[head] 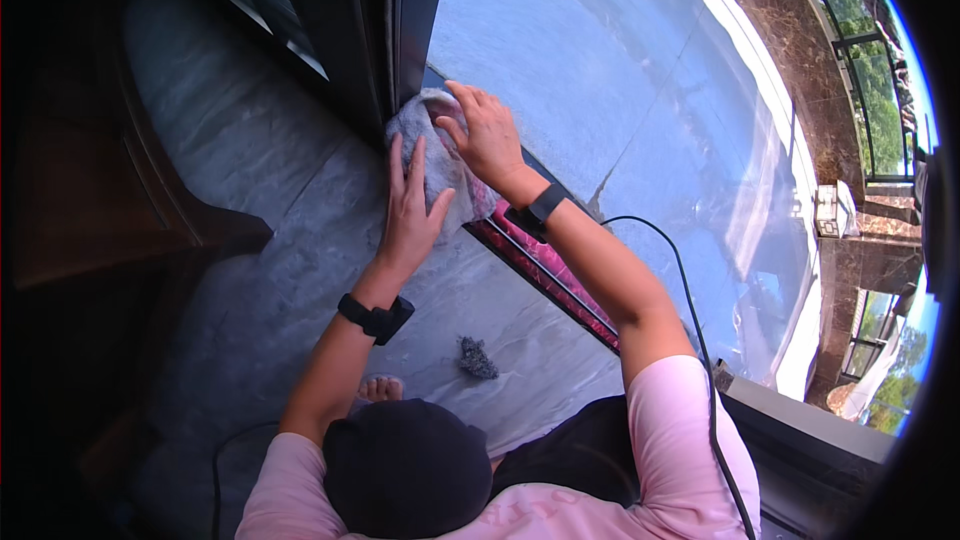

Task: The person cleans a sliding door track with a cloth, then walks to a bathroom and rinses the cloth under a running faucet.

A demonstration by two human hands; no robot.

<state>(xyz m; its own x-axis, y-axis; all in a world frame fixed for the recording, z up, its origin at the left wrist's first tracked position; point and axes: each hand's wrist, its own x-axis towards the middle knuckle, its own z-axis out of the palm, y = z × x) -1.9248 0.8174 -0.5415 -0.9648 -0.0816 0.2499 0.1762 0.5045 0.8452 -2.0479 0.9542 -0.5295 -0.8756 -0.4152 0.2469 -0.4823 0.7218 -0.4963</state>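
Observation:
A grey and pink cloth [439,176] is bunched at the foot of a dark metal door frame [420,15], over the end of the threshold. My left hand [409,217] lies on its near side with fingers spread and no grasp visible. At the cloth's right edge is my right hand [491,139], thumb and fingers apart; its underside is hidden. Out from beneath the cloth runs a reddish marble threshold [559,274] with dark metal strips. A dark, tangled scouring pad [477,358] rests on the floor closer to my body.
Grey marble tile [337,210] covers the indoor floor. To the left stands dark wooden furniture [97,195] with a curved foot. Sunlit paving [570,75] lies beyond the threshold. A black cable [679,262] passes beside my right arm. A bare foot [381,388] shows near my left forearm.

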